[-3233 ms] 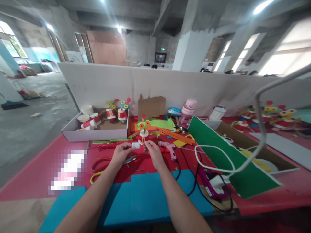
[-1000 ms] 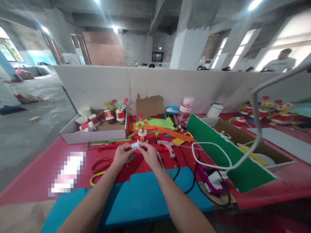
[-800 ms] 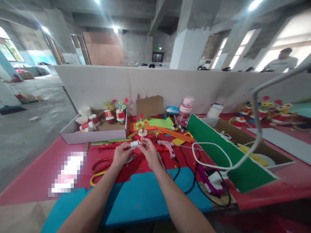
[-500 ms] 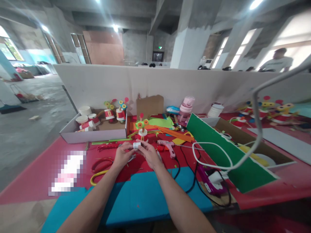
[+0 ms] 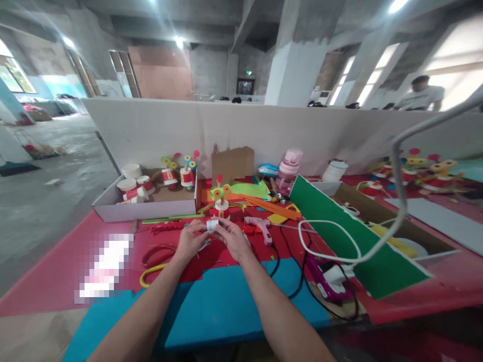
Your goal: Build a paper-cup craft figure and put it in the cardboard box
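Fingertips of the bare left hand (image 5: 191, 240) pinched the left end of a small white cylindrical roll (image 5: 212, 224), and those of the bare right hand (image 5: 234, 241) were closed on its right end, so the roll sat between both hands just below the centre of the frame. Directly behind it stood a red-and-white paper-cup figure (image 5: 222, 205) with a green head and round orange eyes, its base partly hidden. Right of the right hand lay a pink glue gun (image 5: 260, 226); a red handle loop (image 5: 162, 247) and a yellow handle loop (image 5: 151, 270) showed left of the left forearm. A bright blue sheet (image 5: 241, 301) spread across the bottom centre. Farther out, an open white-walled box (image 5: 147, 211) held red-and-white paper cups (image 5: 145, 185) at the left, a green-walled box (image 5: 354, 241) slanted across the right, and a person in a light top (image 5: 424, 97) appeared at the upper right.
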A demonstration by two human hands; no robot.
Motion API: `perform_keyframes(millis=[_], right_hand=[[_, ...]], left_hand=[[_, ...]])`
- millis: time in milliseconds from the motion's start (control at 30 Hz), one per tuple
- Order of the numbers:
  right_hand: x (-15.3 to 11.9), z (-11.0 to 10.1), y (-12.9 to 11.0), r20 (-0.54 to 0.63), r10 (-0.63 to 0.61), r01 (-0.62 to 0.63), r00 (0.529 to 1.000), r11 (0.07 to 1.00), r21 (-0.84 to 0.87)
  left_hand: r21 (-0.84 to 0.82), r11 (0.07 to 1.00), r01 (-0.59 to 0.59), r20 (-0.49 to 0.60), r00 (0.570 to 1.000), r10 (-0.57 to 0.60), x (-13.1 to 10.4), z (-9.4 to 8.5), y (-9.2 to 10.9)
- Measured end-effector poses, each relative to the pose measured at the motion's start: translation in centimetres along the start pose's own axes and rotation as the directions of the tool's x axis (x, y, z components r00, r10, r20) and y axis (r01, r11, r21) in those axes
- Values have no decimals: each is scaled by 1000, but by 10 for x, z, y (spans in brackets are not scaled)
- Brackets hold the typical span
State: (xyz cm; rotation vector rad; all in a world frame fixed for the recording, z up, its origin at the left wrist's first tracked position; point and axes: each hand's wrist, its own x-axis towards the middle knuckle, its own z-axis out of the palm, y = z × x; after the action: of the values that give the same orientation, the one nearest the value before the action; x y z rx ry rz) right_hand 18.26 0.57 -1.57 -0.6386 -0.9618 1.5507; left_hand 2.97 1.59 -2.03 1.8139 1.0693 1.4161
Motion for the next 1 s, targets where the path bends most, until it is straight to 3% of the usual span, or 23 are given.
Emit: perform_keyframes(millis=[133,233,367,467,600,700,833,1000], right_hand=[[0,-1,1,9,-3,3,1000,1000,13],[0,-1,1,1,-29,29,1000,999,14],[0,-4,-3,-94,-157,147,983,983,-108],[-2,-4,-6,-96,-291,239,952,900,-365],[-5,-3,-6,48,-419,357,907,702,-616],[-3,-4,-1,96,-446,380,890,607,-698],[0,-7,3,85,-423,350,902,601,-719],[-2,-5,2,29,-417,317,908,642,-698]], left_hand=[[-12,1000,20,4,1000,-20,0,2,0],[-146,978,149,-38,987,-157,0,1,1],[-504,798,331,-49,911,-409,3,-5,-1],[-625,688,369,12,886,-464,4,-8,-2],[-563,682,467,121,863,-491,1,-8,-1],[-501,734,458,124,878,-463,-1,-7,-1],[-425,799,426,93,898,-429,-1,-6,2],[-356,812,463,105,883,-458,-1,-5,10]])
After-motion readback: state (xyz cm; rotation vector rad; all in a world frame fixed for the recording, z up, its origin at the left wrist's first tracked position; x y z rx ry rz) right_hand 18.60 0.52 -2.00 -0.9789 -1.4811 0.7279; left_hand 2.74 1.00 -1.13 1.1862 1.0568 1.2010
